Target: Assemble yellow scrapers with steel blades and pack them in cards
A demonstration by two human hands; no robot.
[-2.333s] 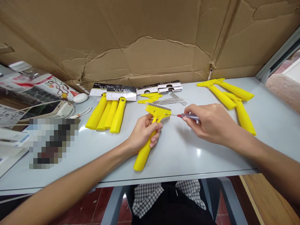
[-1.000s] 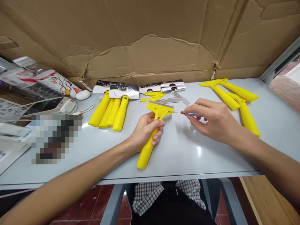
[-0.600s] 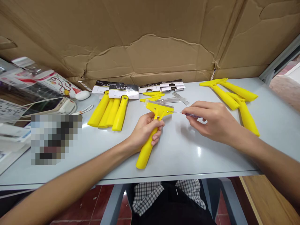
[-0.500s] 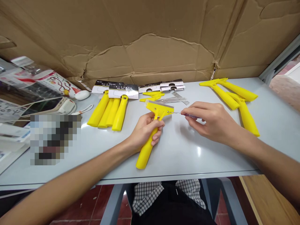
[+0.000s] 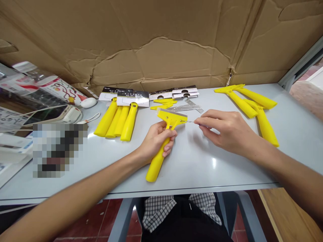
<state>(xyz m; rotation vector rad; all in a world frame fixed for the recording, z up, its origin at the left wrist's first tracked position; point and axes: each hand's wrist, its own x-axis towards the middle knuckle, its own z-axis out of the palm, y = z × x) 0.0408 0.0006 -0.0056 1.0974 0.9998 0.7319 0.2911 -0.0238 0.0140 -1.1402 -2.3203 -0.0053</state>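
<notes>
My left hand (image 5: 160, 139) is wrapped round the upper handle of a yellow scraper (image 5: 156, 164), whose head points away from me and carries a metal blade along its far edge. In my right hand (image 5: 222, 131), pinched between fingers and thumb, is a screwdriver (image 5: 189, 121). Its thin shaft reaches left to the screw at the right side of the scraper head; most of its handle is hidden by my fingers. Just beyond the head lie loose metal blades (image 5: 185, 108) and small flat yellow pieces (image 5: 164, 104).
Several carded yellow scrapers (image 5: 128, 122) lie at the left, with more cards (image 5: 185, 91) at the back. Three yellow scraper bodies (image 5: 267, 127) rest at the right. A phone (image 5: 47, 116) and a bottle (image 5: 42, 77) stand far left. Cardboard (image 5: 176, 64) walls off the back.
Almost nothing differs. My right fingers have shifted very slightly on the screwdriver, and its tip stays at the same screw. The scraper stays in my left hand.
</notes>
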